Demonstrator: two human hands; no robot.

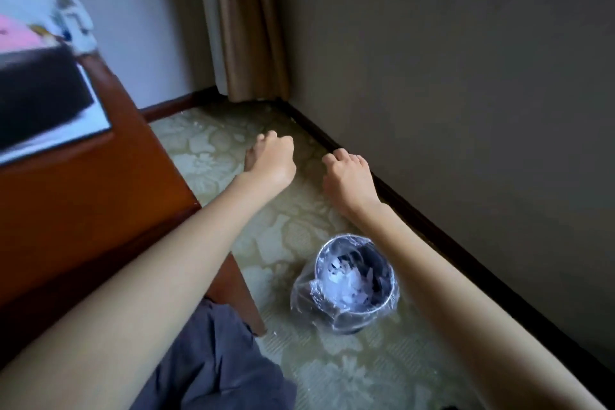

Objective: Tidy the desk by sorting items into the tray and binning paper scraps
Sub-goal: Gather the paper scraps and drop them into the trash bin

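We see through one wide-angle camera worn on the head, looking forward and steeply down into a corner of the room. Our left hand [271,160] and right hand [349,176] reach out from the bottom edge, near the lens. The tabletop [100,183] crowds the left side, close and blurred. The bin [307,296] stands on the floor [206,150] just below, and the wall [466,76] fills the right.
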